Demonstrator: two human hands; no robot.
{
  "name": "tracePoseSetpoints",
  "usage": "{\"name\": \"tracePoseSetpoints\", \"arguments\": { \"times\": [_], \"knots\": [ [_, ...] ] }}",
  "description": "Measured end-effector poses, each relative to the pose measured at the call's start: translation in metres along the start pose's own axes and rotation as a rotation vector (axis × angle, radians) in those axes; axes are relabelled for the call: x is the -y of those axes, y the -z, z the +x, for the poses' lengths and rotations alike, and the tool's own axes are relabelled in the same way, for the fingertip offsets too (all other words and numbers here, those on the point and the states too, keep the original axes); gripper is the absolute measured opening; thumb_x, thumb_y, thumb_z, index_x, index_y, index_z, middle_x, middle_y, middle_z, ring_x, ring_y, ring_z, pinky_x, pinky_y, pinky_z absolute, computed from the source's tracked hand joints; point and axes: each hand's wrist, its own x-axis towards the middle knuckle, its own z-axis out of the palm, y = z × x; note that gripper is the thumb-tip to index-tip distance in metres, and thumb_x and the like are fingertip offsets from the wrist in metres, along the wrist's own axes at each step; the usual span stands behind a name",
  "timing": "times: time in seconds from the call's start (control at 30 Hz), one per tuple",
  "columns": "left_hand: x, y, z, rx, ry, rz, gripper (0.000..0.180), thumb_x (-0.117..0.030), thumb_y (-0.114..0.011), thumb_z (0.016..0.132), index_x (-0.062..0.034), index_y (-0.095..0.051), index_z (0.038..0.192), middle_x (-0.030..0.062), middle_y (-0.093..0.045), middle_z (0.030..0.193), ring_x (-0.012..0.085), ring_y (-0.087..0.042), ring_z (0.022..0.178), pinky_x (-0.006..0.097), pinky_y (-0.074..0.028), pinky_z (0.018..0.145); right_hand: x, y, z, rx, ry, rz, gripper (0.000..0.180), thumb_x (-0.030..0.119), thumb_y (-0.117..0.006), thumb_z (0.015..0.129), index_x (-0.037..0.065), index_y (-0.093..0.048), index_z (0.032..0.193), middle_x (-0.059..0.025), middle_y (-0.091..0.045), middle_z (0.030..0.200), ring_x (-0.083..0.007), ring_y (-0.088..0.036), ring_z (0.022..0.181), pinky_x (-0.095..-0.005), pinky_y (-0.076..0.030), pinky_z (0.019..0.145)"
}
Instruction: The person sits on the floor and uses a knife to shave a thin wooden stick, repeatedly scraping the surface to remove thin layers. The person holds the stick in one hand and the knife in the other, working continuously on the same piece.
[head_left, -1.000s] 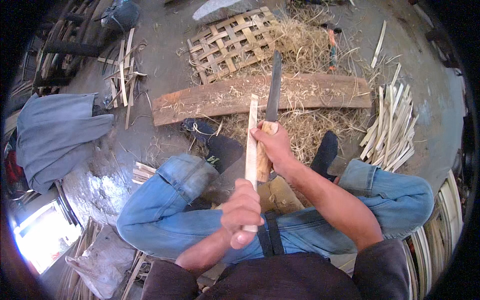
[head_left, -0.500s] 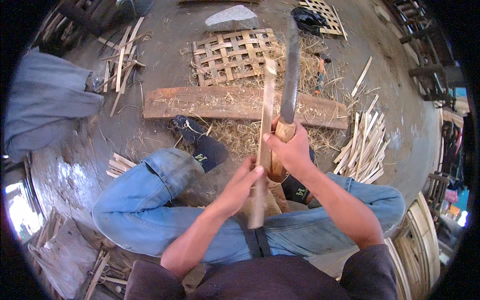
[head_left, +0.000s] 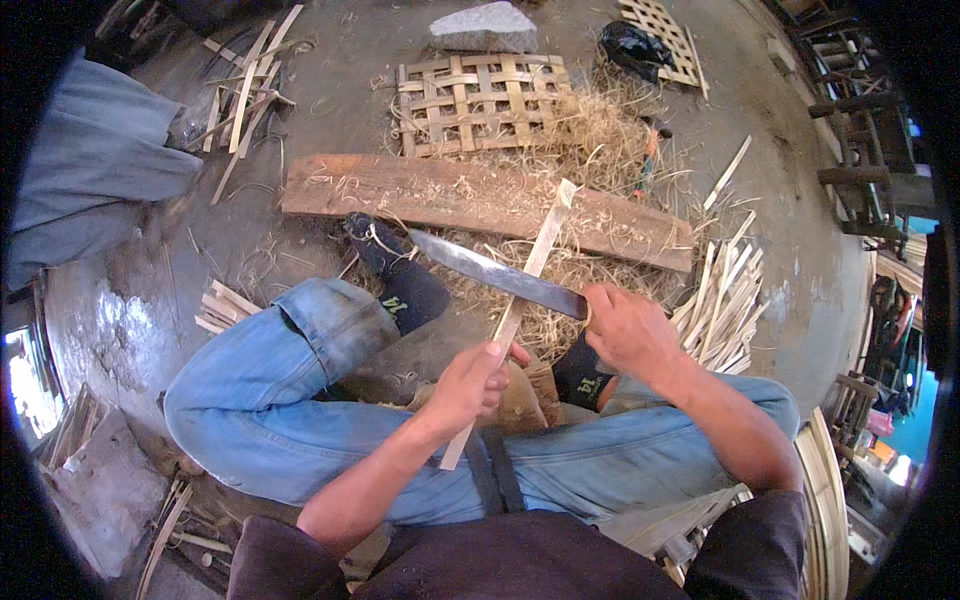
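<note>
Grey, scuffed floor (head_left: 240, 215) fills most of the frame, w/ curly tan shavings (head_left: 605, 130) strewn upper centre. Long reddish-brown wooden plank (head_left: 390, 195) lies across the centre, open-weave tan slatted panel (head_left: 462, 95) above it; heap of pale thin strips (head_left: 722, 310) at centre right.

Flat, pale wooden strip (head_left: 545, 245) slants from over the plank down to lower centre. L hand (head_left: 465, 385), lower centre, is closed round its lower part, fingers curled. R hand (head_left: 630, 332), right of centre, is fisted round the base of a long steel-grey knife (head_left: 490, 272), handle mostly hidden. Blade crosses over the strip approx. mid-length, tip toward upper left; can't tell if the edge is biting.

Risks, imo: L hand sits just below the crossing, so a slip or sudden give in the wood could bring the edge onto fingers. Tip's also near the dark-socked foot (head_left: 410, 290), left of centre; overswing could nick it.
</note>
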Motion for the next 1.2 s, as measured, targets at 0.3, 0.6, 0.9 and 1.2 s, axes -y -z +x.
{"name": "tracePoseSetpoints", "arguments": {
  "times": [0.3, 0.6, 0.9, 1.2],
  "knots": [
    [0.001, -0.004, 0.003, -0.01, 0.028, -0.033, 0.031, -0.038, -0.038, 0.104, -0.0096, -0.048, 0.098, -0.0082, -0.03, 0.067, 0.0018, -0.024, 0.049, 0.02, -0.018, 0.04, -0.052, -0.007, 0.028, -0.088, -0.098, -0.162, 0.009, 0.012, -0.049, 0.09, 0.004, -0.051, 0.094, -0.0181, -0.063, 0.08, -0.0342, -0.067, 0.07, -0.0439, -0.056, 0.061],
    [0.01, -0.013, 0.011, 0.029, 0.137, -0.109, 0.025, -0.035, -0.039, 0.103, -0.0135, -0.044, 0.091, -0.0075, -0.027, 0.065, 0.0025, -0.023, 0.049, 0.02, -0.017, 0.041, -0.05, -0.018, 0.023, -0.046, -0.077, -0.168, 0.011, 0.013, -0.05, 0.09, 0.003, -0.052, 0.092, -0.018, -0.064, 0.082, -0.0336, -0.068, 0.073, -0.0441, -0.056, 0.065],
    [0.013, -0.014, 0.019, 0.001, 0.12, -0.109, 0.026, -0.035, -0.041, 0.102, -0.015, -0.043, 0.084, -0.0075, -0.028, 0.065, 0.0028, -0.023, 0.048, 0.021, -0.015, 0.04, -0.042, -0.024, 0.02, 0.111, -0.116, -0.109, 0.011, 0.014, -0.056, 0.085, 0.005, -0.054, 0.092, -0.0149, -0.063, 0.079, -0.0312, -0.068, 0.075, -0.0433, -0.055, 0.063],
    [0.016, -0.006, 0.017, 0.014, 0.171, -0.204, 0.024, -0.032, -0.041, 0.101, -0.0148, -0.043, 0.084, -0.0097, -0.026, 0.061, 0.0019, -0.022, 0.046, 0.022, -0.014, 0.039, -0.053, -0.042, 0.019, -0.023, 0.047, -0.194, 0.008, 0.012, -0.058, 0.083, 0.008, -0.055, 0.089, -0.013, -0.063, 0.078, -0.0305, -0.066, 0.069, -0.0427, -0.054, 0.056]
  ]
}}
